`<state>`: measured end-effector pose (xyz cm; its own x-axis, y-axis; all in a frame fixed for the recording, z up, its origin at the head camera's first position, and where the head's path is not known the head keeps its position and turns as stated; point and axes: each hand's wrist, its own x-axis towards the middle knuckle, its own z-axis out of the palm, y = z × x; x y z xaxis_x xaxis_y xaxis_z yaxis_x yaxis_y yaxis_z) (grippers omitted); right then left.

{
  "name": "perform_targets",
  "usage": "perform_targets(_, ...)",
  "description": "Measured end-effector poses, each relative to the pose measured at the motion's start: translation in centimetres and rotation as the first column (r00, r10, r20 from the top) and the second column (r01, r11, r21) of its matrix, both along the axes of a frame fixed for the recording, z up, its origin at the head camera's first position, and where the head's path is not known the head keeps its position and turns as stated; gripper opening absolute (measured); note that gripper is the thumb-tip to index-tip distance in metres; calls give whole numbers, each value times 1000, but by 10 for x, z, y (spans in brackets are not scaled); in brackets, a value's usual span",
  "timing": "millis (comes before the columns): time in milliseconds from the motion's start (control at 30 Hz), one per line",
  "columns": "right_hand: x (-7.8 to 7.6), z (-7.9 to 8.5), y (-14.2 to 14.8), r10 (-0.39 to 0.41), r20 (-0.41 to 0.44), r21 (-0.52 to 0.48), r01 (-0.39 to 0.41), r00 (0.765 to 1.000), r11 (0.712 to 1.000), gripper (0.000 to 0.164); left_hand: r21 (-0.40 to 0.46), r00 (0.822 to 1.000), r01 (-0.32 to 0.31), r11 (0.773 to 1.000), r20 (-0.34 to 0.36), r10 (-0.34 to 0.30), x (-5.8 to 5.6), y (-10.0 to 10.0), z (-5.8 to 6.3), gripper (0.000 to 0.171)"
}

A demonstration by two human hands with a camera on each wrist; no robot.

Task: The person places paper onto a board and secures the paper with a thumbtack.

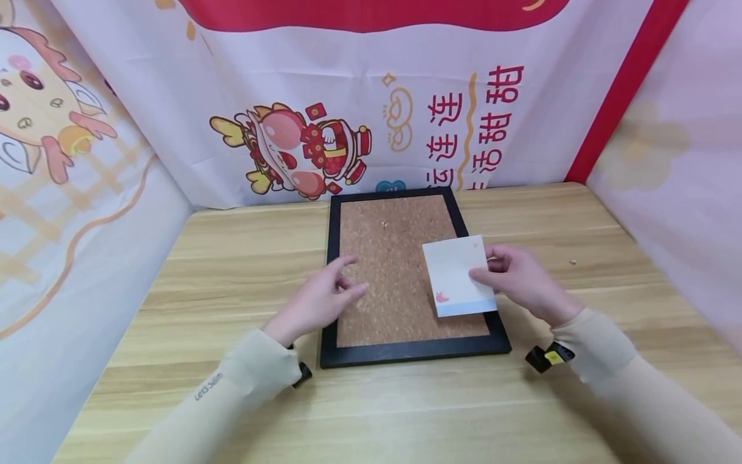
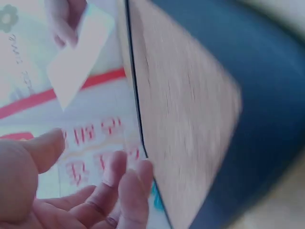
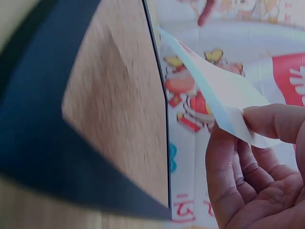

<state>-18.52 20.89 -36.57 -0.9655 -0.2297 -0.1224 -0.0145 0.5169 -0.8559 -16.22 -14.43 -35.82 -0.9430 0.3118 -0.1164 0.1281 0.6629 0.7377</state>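
Observation:
My right hand [image 1: 522,277] pinches a white sheet of note paper [image 1: 455,277] by its right edge, thumb on top and fingers beneath. The paper has a pale blue strip along its bottom and a small pink print in one corner. It is held above the right side of a black-framed cork board [image 1: 388,270], and the right wrist view shows the paper [image 3: 228,90] bending slightly under the thumb. Over the board's left edge, my left hand [image 1: 321,296] holds nothing, its thumb and fingers apart. The left wrist view shows this hand's fingers [image 2: 133,191] loosely bent.
The board lies on a wood-grain table [image 1: 400,412], its far edge close to a printed cloth backdrop [image 1: 348,71]. A tiny pale object [image 1: 384,225] is on the cork near the top. Another small object [image 1: 572,261] lies on the table at the right.

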Motion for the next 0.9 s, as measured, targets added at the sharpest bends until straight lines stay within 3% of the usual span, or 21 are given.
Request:
perform_targets(167, 10, -1, -19, 80, -21, -42, -81, 997, 996, 31, 174, 997, 51, 983, 50, -61, 13, 19, -9, 53)
perform_targets(433, 21, -4, -47, 135, 6, -132, -133, 991, 982, 32, 315, 981, 49, 948, 164, -105, 20, 35, -19, 57)
perform_targets(700, 29, -4, -67, 156, -15, -212, -156, 988, 965, 31, 352, 971, 54, 934, 201, -132, 19, 35, -30, 37)
perform_targets(900, 28, -5, -68, 158, -45, -181, -163, 986, 970, 36, 337, 966, 56, 940, 219, -136, 20, 32, -29, 24)
